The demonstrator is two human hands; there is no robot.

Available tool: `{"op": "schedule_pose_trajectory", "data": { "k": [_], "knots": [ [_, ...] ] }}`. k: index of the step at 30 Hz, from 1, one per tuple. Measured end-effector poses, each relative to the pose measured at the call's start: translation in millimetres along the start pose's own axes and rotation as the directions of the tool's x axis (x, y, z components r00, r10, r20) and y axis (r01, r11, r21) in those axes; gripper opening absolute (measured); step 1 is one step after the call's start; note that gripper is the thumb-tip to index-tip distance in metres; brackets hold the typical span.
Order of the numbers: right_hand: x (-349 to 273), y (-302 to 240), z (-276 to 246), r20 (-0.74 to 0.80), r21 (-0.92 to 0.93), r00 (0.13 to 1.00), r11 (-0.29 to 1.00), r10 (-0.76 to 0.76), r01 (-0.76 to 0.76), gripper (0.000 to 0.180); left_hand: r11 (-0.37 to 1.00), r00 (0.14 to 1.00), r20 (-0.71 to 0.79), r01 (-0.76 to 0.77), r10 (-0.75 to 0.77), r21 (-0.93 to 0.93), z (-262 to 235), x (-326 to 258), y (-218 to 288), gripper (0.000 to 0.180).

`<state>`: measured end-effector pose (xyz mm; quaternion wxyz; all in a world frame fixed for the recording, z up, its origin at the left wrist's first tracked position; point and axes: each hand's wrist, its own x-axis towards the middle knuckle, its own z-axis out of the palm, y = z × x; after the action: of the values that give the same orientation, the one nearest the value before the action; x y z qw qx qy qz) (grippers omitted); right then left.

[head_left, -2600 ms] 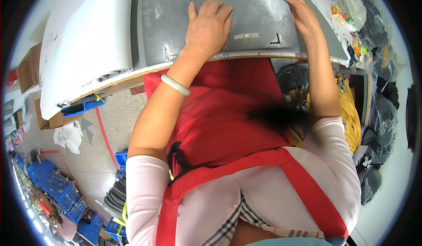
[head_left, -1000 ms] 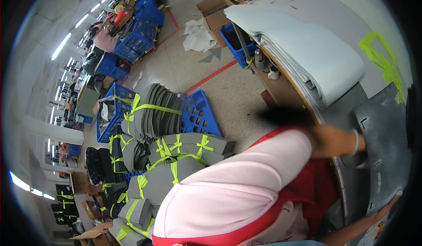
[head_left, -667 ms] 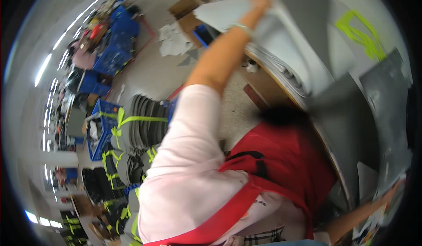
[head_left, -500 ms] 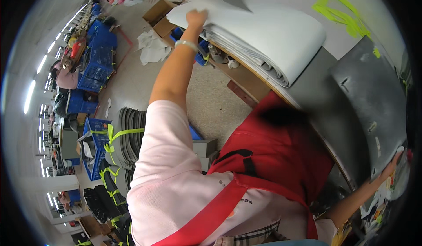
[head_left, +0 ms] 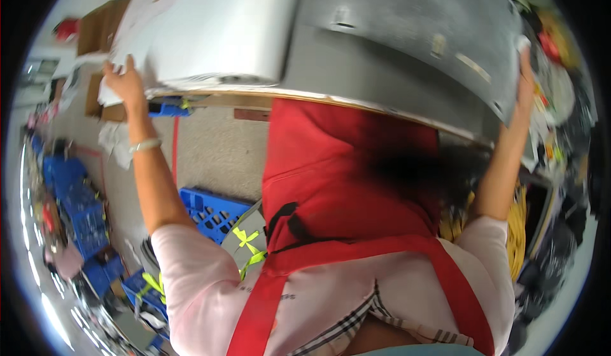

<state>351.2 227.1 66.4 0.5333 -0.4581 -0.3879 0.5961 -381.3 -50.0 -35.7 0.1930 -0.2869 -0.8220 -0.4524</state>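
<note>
My left hand (head_left: 127, 83) is at the left edge of a white sheet (head_left: 216, 25), its fingers apart; whether they touch the sheet is hard to tell. The sheet lies folded over in thick layers on the table, its rolled edge towards me. To its right is a scuffed dark grey panel (head_left: 407, 34) with small slots and pale tape marks. My right hand (head_left: 526, 79) grips this panel's right edge, with some fingers hidden. Beneath the panel, a smooth grey sheet (head_left: 344, 63) covers the table.
The table's front edge (head_left: 356, 103) runs across before my red apron. At left below stand blue crates (head_left: 213, 213) and tied grey stacks (head_left: 245, 244). Cardboard boxes (head_left: 102, 25) stand far left. Plastic bags (head_left: 554, 254) and yellow strips (head_left: 519, 229) crowd the right side.
My view has turned to the right, squarer to the table. My left hand's closed grip on the white sheet's edge has loosened into spread fingers. My right hand stays at the grey panel's edge.
</note>
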Motion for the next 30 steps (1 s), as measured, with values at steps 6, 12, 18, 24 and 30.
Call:
{"op": "schedule_pose_trajectory", "data": {
  "k": [6, 12, 18, 24, 30],
  "knots": [
    [8.5, 44.1, -22.6, 0.141, -0.096, 0.989, 0.995, 0.051, -0.038, 0.044, 0.815, 0.735, 0.404, -0.349, 0.545, -0.463, -40.7, -158.1, 270.9, 0.021],
    [15.9, 68.2, -43.9, 0.122, -0.566, 0.982, 0.802, -0.147, 0.19, 0.027, 0.68, 0.357, 0.579, -0.358, 0.733, -0.64, 4.1, -244.6, 305.2, 0.023],
    [-5.4, 76.1, -62.8, 0.18, -0.722, 0.973, 0.652, -0.147, 0.232, 0.025, 0.669, 0.299, 0.612, -0.489, 0.732, -0.56, 8.1, -259.2, 300.9, 0.032],
    [-13.9, 81.8, -66.3, 0.197, -0.627, 0.954, 0.719, -0.225, 0.299, 0.024, 0.707, 0.314, 0.648, -0.473, 0.693, -0.527, 10.2, -260.6, 307.6, 0.028],
    [-10.9, 81.2, -66.6, 0.129, -0.442, 0.989, 0.888, -0.078, 0.128, 0.011, 0.703, 0.334, 0.633, -0.491, 0.698, -0.515, 8.7, -263.9, 304.4, 0.024]
  ]
}}
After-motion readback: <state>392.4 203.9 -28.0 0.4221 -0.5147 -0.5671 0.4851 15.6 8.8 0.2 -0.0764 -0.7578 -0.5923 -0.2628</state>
